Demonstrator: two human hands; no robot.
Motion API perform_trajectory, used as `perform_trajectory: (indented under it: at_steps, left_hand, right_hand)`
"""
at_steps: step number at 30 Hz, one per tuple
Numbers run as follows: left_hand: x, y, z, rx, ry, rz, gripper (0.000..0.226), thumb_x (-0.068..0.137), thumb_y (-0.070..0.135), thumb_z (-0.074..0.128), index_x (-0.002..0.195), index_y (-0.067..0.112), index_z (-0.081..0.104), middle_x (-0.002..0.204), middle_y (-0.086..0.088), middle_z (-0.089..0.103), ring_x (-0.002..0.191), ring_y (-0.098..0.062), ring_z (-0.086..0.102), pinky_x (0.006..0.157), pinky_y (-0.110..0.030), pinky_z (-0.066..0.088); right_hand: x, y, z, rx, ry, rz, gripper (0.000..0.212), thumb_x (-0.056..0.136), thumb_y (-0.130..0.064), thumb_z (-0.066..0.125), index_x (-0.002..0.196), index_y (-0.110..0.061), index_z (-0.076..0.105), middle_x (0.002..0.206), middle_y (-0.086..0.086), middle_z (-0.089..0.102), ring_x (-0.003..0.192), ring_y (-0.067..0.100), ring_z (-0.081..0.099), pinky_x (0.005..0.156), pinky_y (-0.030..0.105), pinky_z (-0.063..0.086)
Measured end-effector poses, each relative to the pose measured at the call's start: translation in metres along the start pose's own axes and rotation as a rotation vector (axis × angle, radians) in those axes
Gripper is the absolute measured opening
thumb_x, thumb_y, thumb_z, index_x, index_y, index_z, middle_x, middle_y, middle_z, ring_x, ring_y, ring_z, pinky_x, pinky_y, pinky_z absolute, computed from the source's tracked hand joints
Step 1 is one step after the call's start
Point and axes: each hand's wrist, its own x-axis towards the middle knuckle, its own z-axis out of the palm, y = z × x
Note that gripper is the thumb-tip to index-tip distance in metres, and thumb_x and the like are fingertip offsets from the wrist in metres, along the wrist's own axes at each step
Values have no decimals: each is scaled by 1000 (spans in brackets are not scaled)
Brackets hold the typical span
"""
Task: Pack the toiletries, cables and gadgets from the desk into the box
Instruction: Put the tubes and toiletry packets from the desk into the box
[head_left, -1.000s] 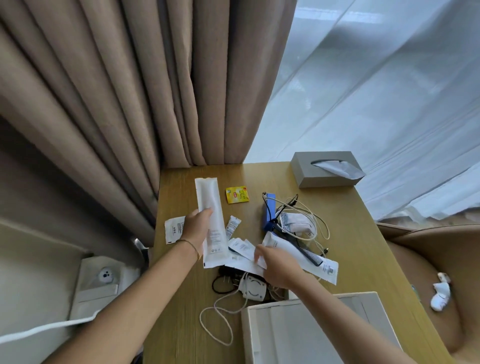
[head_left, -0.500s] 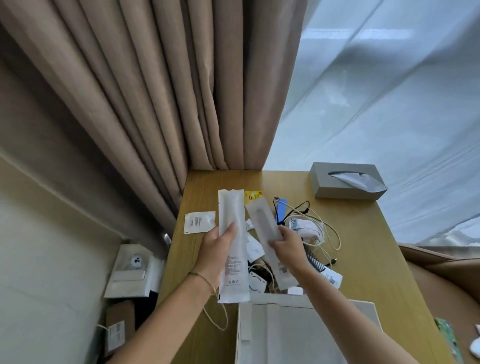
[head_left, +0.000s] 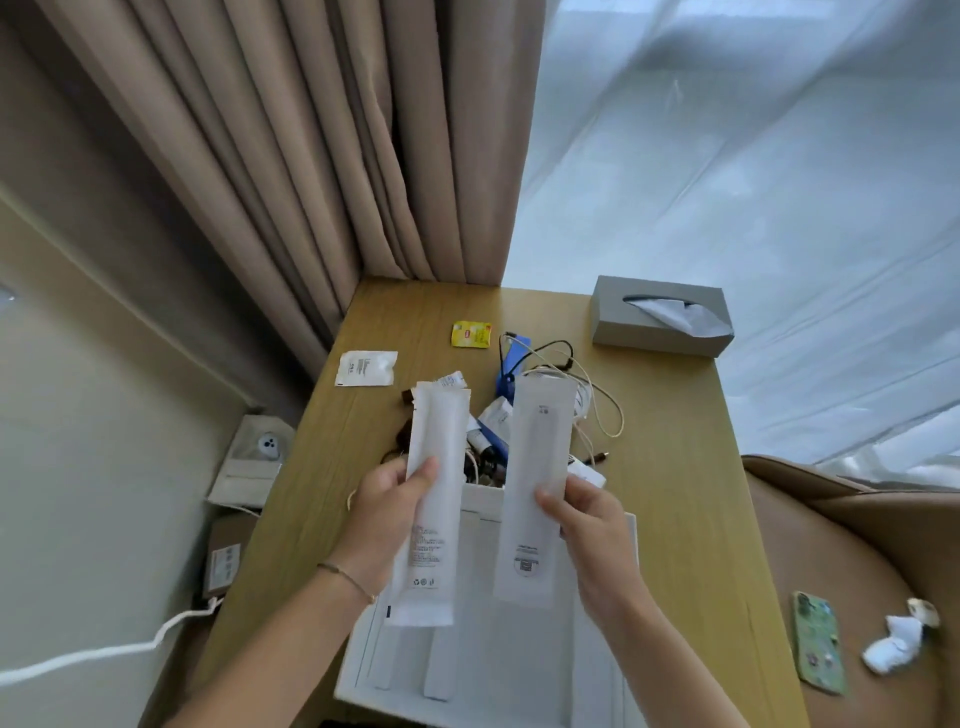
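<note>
My left hand (head_left: 387, 506) grips a long white sachet (head_left: 434, 499) upright above the open white box (head_left: 478, 654). My right hand (head_left: 592, 525) holds a second long white packet (head_left: 535, 483) beside it, also over the box. Behind them on the wooden desk (head_left: 670, 467) lie a tangle of cables (head_left: 597, 410), a blue gadget (head_left: 511, 364), small tubes (head_left: 488, 441), a flat white sachet (head_left: 366, 368) and a yellow tea bag packet (head_left: 471, 333). The packets hide part of the pile.
A grey tissue box (head_left: 660, 317) stands at the desk's far right corner. Beige curtains (head_left: 311, 156) hang behind the desk. A tan chair (head_left: 857, 545) at right carries a phone (head_left: 818, 642) and crumpled tissue (head_left: 901, 636). A white cable (head_left: 104, 649) trails on the floor at left.
Both hands have lifted their long packets off the desk and drawn them back toward me, over the box. The view has tilted and shifted with my head.
</note>
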Motion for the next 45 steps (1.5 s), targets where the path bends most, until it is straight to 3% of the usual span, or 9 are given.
perform_trajectory:
  at_steps: [4, 7, 12, 23, 27, 34, 37, 41, 45]
  left_hand:
    - [-12, -17, -3, 17, 30, 15, 12, 94, 19, 67, 90, 10, 74, 88, -8, 78, 81, -25, 73, 69, -37, 60]
    - [-16, -25, -9, 22, 27, 46, 5, 90, 11, 70, 87, 11, 74, 81, -2, 78, 73, -16, 73, 61, -28, 59]
    - [-18, -37, -26, 30, 34, 49, 7, 85, 8, 75, 91, 11, 75, 86, -3, 79, 79, -19, 75, 64, -32, 61]
    - [-24, -47, -46, 49, -65, 41, 16, 85, 13, 76, 101, 11, 74, 92, -3, 79, 85, -18, 76, 64, -27, 59]
    - [-24, -51, -45, 78, -126, 20, 12, 87, 10, 74, 99, 10, 75, 92, -6, 79, 86, -21, 76, 70, -34, 60]
    - [-17, -60, -25, 151, -291, -106, 24, 87, -5, 68, 108, 6, 69, 96, -8, 78, 86, -20, 76, 65, -31, 61]
    - [-11, -69, -10, 264, -363, -176, 24, 88, 1, 69, 111, 7, 68, 98, -9, 77, 84, -19, 76, 67, -30, 62]
    - [-1, -85, 10, 441, -451, -253, 14, 91, 12, 69, 104, 9, 69, 91, -6, 77, 79, -18, 76, 66, -29, 61]
    - [8, -100, 36, 572, -482, -254, 5, 88, 18, 68, 93, 19, 69, 89, -1, 77, 78, -15, 75, 65, -28, 61]
  right_hand:
    - [-25, 31, -17, -166, 19, -10, 21, 92, 0, 67, 100, -16, 78, 94, 0, 80, 87, 14, 76, 68, 19, 56]
    - [-29, 54, -19, -332, 30, 10, 26, 89, -1, 68, 92, -25, 77, 89, -6, 80, 84, 11, 75, 68, 24, 58]
    - [-25, 97, -10, -508, 4, 159, 27, 93, -12, 68, 84, -37, 72, 84, -17, 78, 80, 4, 73, 68, 28, 57]
    - [9, 134, 3, -557, 18, 484, 7, 94, -13, 69, 88, -15, 73, 89, 0, 77, 78, 15, 74, 63, 26, 61]
    - [17, 142, 9, -745, 27, 433, 14, 91, -17, 72, 82, -6, 74, 86, 8, 78, 78, 25, 76, 74, 42, 65]
    - [17, 141, 14, -1397, -35, 224, 40, 91, -52, 63, 70, -21, 50, 71, -4, 54, 70, 21, 54, 58, 30, 39]
    - [11, 130, 15, -1397, -23, 224, 43, 93, -51, 60, 63, -25, 44, 63, -6, 47, 58, 14, 47, 50, 28, 35]
    - [-14, 99, -3, -1277, 119, 174, 33, 97, -33, 55, 73, -13, 64, 64, 0, 62, 57, 17, 58, 49, 29, 44]
    - [-53, 72, -23, -1238, 198, 120, 25, 96, -26, 55, 76, -17, 66, 58, -5, 61, 46, 10, 50, 41, 24, 34]
